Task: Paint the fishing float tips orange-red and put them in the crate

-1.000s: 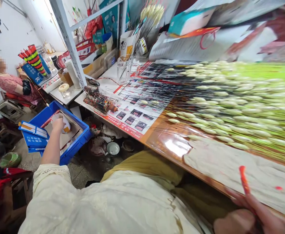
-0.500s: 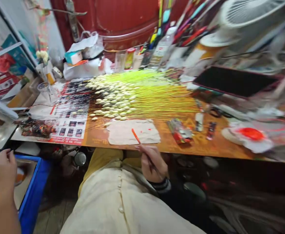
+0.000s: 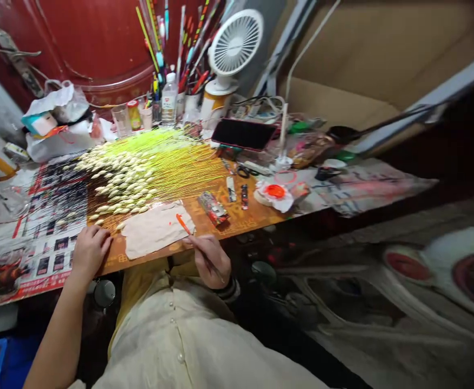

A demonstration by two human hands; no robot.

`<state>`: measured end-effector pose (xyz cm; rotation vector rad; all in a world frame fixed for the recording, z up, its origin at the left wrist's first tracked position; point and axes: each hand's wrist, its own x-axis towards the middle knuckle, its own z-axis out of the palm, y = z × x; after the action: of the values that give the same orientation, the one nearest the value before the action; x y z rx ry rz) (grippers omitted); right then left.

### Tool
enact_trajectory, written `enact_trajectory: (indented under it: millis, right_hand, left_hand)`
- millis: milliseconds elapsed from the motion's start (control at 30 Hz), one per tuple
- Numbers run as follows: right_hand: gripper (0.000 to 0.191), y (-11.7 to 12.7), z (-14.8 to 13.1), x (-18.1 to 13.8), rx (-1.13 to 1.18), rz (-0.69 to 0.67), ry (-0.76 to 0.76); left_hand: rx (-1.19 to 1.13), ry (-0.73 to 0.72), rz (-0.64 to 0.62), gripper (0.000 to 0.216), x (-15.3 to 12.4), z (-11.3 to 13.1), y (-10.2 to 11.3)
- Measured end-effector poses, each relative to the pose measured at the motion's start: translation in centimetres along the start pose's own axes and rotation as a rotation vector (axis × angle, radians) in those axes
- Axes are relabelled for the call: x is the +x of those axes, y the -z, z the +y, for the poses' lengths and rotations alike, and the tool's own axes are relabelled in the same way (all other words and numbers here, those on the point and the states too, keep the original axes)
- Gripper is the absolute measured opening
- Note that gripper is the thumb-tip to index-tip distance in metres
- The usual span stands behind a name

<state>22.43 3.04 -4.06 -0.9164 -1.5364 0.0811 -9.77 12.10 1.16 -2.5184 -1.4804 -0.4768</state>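
Pinching a brush (image 3: 183, 223) in its closed fingers, the right hand (image 3: 212, 261) hangs by the near edge of the table (image 3: 239, 219), the orange tip over the right end of the cloth (image 3: 151, 235). Over to the left, the left hand (image 3: 89, 248) rests at the edge, fingers bent and close together; I can't tell whether it holds anything. Pale bulbs (image 3: 123, 178) on thin stems lie spread behind the cloth. A box (image 3: 213, 208) sits to its right, and farther right is the orange paint (image 3: 275, 191).
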Motion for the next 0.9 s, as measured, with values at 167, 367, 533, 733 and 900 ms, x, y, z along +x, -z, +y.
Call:
enact_trajectory:
  millis: [167, 367, 533, 733, 900]
  right_hand:
    - [0.053, 1.1, 0.8, 0.9, -0.065, -0.007, 0.094]
    - [0.055, 1.9, 1.8, 1.7, -0.166, 0.009, 0.211]
    - [0.056, 1.0, 2.9, 2.6, -0.155, -0.016, 0.237]
    - [0.054, 0.0, 4.4, 2.7, -0.257, -0.116, 0.108]
    - [0.051, 0.3, 4.1, 1.6, -0.359, -0.080, 0.068]
  left_hand:
    - [-0.031, -0.004, 0.144, 0.020, 1.0, -0.2, 0.3]
    - [-0.069, -0.045, 0.226, 0.014, 0.7, 1.1, 0.9]
    - [-0.098, -0.038, 0.215, 0.013, -0.6, 2.3, 0.4]
    - [-0.188, -0.034, 0.220, 0.012, -2.3, 3.1, 1.6]
    - [-0.217, -0.068, 0.186, 0.016, -3.2, 3.9, 2.1]
